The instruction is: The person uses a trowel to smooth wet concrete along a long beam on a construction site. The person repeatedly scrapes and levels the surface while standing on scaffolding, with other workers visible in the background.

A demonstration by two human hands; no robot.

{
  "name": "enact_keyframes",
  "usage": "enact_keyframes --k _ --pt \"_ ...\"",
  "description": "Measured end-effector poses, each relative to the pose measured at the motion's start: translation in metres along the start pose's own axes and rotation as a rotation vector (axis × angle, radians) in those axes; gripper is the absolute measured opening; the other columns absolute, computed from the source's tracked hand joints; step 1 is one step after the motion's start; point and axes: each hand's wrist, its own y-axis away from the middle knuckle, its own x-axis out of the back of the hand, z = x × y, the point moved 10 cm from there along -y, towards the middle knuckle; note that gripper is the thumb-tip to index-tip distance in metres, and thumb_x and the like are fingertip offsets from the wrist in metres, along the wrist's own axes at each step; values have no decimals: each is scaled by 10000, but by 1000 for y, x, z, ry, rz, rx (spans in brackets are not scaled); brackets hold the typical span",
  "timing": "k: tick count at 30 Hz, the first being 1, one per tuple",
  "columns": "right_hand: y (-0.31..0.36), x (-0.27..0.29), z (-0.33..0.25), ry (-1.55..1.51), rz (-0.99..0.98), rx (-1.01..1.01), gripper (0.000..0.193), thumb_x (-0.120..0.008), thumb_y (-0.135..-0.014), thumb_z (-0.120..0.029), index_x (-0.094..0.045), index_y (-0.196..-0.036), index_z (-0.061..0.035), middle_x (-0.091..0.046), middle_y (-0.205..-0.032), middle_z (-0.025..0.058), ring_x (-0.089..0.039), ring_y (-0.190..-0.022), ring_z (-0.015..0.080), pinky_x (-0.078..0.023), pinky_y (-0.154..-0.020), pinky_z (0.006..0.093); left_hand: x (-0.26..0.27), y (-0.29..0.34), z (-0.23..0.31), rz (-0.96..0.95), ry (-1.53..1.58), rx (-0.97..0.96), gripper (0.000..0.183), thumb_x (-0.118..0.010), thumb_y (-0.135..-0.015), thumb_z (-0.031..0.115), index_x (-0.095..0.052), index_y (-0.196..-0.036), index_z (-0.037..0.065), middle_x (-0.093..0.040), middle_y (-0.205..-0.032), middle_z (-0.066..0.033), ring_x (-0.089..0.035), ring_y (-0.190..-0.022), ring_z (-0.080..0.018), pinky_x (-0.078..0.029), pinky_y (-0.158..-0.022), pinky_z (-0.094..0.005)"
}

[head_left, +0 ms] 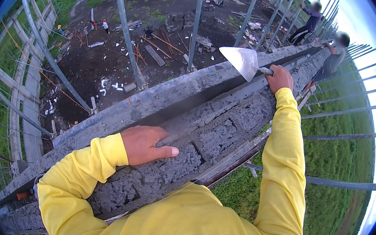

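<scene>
In my right hand (pixel 280 78), closed round its handle, is a pointed masonry trowel (pixel 241 61). The shiny blade points up and left above the wall's channel. My left hand (pixel 144 145) rests on the inner edge of a rough grey masonry wall top (pixel 213 141), thumb stretched apart along it. Its other fingers reach over the edge and are mostly hidden. Wet-looking, lumpy mortar with cracks and gaps covers this wall top. A dark channel (pixel 184 108) runs between it and a smoother concrete ledge (pixel 153 98) on the far side.
Metal posts (pixel 124 28) rise beyond the ledge, and bars (pixel 346 184) stick out on the right over grass. Two people (pixel 336 57) work farther along the wall. Below lies dark ground with planks (pixel 154 55) and scattered debris. A thin string (pixel 195 180) crosses near my body.
</scene>
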Motion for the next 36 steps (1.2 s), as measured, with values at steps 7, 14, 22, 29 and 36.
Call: enact_keyframes --k 7,14,22,29,36 --pt "-1 -1 0 12 7 12 278 -777 -949 -350 -797 -1081 -106 -770 -1140 162 -730 -1124 432 -582 -985 556 -1 0 -2 -3 -6 13 845 -537 -1099 707 -690 -1417 -61 -718 -1340 -310 -681 -1262 -482 -527 -1106 -537" --pt "-1 -2 1 18 7 16 268 -777 -946 -337 -789 -1067 -99 -766 -1134 167 -729 -1117 433 -581 -982 556 0 1 0 0 -7 7 842 -533 -1102 704 -689 -1421 -59 -718 -1338 -309 -678 -1264 -479 -524 -1109 -536" --pt "-1 -2 1 2 19 22 265 -783 -938 -329 -790 -1074 -101 -768 -1128 169 -730 -1112 431 -580 -984 555 0 1 1 -4 -5 4 854 -529 -1103 707 -685 -1415 -73 -717 -1330 -317 -676 -1260 -484 -524 -1105 -537" --pt "0 1 -1 -6 12 16 265 -786 -938 -325 -789 -1074 -98 -771 -1130 165 -729 -1112 434 -578 -981 556 0 1 -1 -8 -12 11 876 -517 -1101 722 -680 -1412 -80 -714 -1332 -324 -675 -1259 -489 -525 -1100 -540" --pt "-1 -1 1 6 19 15 261 -791 -936 -314 -787 -1084 -99 -766 -1113 163 -729 -1109 433 -577 -979 554 -1 0 -4 1 -20 4 875 -509 -1101 724 -687 -1374 -88 -716 -1304 -328 -678 -1238 -497 -527 -1089 -543"
